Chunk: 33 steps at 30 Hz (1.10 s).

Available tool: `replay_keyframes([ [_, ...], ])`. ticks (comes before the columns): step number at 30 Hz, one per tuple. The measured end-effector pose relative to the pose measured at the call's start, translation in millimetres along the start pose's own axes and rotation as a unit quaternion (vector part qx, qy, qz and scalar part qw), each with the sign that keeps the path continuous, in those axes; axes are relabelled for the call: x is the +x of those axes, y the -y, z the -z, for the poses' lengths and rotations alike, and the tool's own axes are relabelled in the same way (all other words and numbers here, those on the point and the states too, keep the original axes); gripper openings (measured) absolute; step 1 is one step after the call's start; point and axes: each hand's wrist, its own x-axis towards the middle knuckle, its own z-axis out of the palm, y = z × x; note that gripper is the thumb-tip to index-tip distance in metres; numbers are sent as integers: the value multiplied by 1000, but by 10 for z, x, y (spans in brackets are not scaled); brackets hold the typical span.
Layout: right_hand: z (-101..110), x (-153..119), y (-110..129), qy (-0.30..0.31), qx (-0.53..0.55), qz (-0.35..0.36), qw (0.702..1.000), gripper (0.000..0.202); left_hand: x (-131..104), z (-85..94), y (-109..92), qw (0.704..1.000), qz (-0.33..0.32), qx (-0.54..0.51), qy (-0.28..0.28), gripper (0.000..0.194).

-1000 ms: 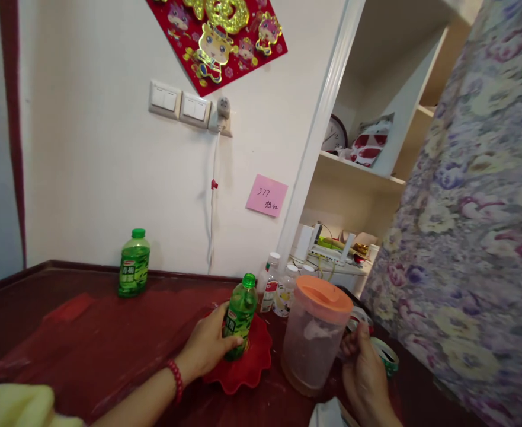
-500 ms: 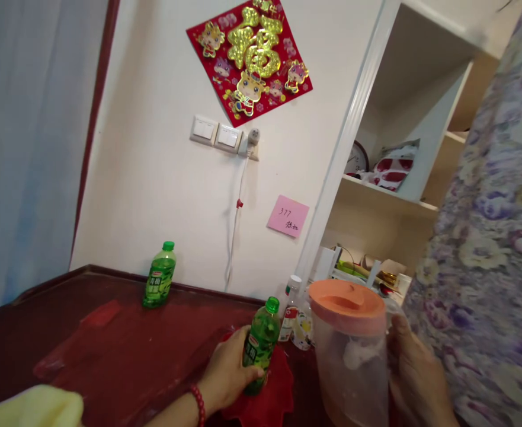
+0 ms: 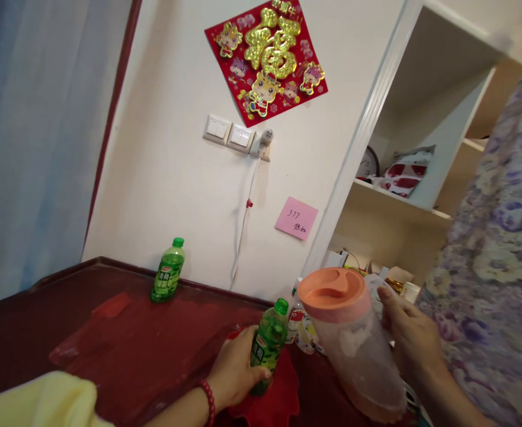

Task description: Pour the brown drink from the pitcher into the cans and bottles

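My left hand (image 3: pixel 235 369), with a red bead bracelet at the wrist, is wrapped round a green-capped drink bottle (image 3: pixel 271 341). That bottle is upright over a red scalloped plate (image 3: pixel 282 403); whether it rests on the plate I cannot tell. On the right, my right hand (image 3: pixel 412 335) grips the handle of a clear plastic pitcher (image 3: pixel 354 350) with an orange lid. The pitcher tilts, its top leaning left toward the bottle. Its lower part looks wet or cloudy inside. A second green bottle (image 3: pixel 168 270) stands by the wall at the table's back.
Behind the pitcher are a clear bottle with a red label (image 3: pixel 295 317) and a patterned cup (image 3: pixel 306 337). The dark red table (image 3: pixel 154 350) meets a white wall with a plugged-in cord (image 3: pixel 243 225). Shelves (image 3: pixel 389 225) and a floral curtain (image 3: pixel 500 255) are at right.
My right hand has tipped the pitcher from nearly upright, its lid swinging left and its base right. My left hand keeps its hold on the bottle. The view has shifted slightly.
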Motion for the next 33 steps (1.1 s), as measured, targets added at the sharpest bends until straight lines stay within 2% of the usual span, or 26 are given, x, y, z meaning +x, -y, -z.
replay_keyframes([
  [3, -15, 38, 150, 13, -7, -41, 999, 72, 5, -4, -3, 1000, 3, 8, -3, 63],
  [5, -30, 62, 207, 19, -12, -40, 999, 73, 6, -8, -6, 1000, 4, 10, -6, 63],
  [17, -118, 179, 342, 32, -67, 38, 997, 78, -9, 27, -65, 1000, 5, 27, 5, 64],
  [28, -154, 271, 281, 42, -101, 111, 988, 75, -41, 73, -159, 999, 28, 35, 20, 63],
  [33, -171, 241, 347, 47, -105, 112, 987, 74, -35, 59, -131, 999, 16, 39, 20, 65],
])
